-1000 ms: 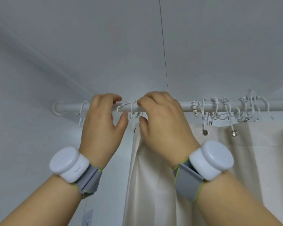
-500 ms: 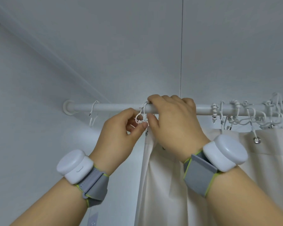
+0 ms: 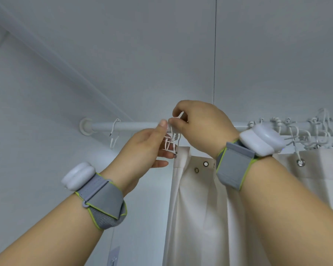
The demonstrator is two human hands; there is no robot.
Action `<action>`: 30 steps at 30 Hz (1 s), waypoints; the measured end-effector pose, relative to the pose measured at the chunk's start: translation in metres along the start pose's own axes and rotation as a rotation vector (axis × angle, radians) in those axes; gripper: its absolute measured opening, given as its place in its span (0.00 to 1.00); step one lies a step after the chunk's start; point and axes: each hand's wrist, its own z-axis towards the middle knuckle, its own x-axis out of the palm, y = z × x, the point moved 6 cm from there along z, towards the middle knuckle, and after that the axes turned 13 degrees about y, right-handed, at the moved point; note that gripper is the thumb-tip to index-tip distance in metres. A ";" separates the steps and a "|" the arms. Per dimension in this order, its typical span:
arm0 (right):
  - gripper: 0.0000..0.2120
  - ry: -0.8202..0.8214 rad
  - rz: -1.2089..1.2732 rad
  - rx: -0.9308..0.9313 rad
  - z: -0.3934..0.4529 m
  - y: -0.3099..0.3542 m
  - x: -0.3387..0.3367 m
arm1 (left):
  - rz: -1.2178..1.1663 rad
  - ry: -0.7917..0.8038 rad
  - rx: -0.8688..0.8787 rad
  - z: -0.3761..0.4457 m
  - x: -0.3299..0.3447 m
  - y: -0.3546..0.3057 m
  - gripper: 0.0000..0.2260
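Up under the ceiling, at the white rod (image 3: 123, 126), both hands work on one white wire hook (image 3: 172, 143) at the near corner of the cream shower curtain (image 3: 200, 208). The right hand (image 3: 202, 127) has its fingers curled, thumb and forefinger pinching the hook's top just in front of the rod. The left hand (image 3: 142, 148) pinches the hook's lower loops between thumb and fingers, right beside the corner eyelet (image 3: 175, 155). That eyelet seems to sit on the hook, but the right hand hides whether the hook's top is over the rod.

The job looks only partly done. To the right, a bunch of hooks (image 3: 315, 131) crowds the rod, and the far eyelet (image 3: 300, 162) hangs from one of them. Between that and the corner, two eyelets (image 3: 205, 163) show bare in the folded cloth, with no hook through them. At the wall end a spare hook (image 3: 114, 131) dangles empty. The corner is in hand now, and the bare eyelets appear to be what is left.
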 end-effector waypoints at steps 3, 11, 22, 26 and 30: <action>0.08 0.000 0.033 0.027 0.002 -0.004 -0.001 | 0.056 0.012 0.030 0.000 -0.002 0.002 0.11; 0.12 0.072 0.040 0.073 0.007 -0.001 0.001 | 0.149 0.151 -0.040 -0.002 0.008 0.023 0.33; 0.16 0.246 0.147 0.105 0.010 -0.006 0.003 | -0.115 0.398 -0.245 0.001 0.021 0.065 0.36; 0.15 0.269 0.177 0.089 0.012 -0.011 0.003 | -0.199 0.522 -0.281 0.004 0.040 0.073 0.45; 0.11 0.273 0.179 0.043 0.011 -0.010 0.002 | -0.338 0.582 -0.207 0.008 0.062 0.073 0.37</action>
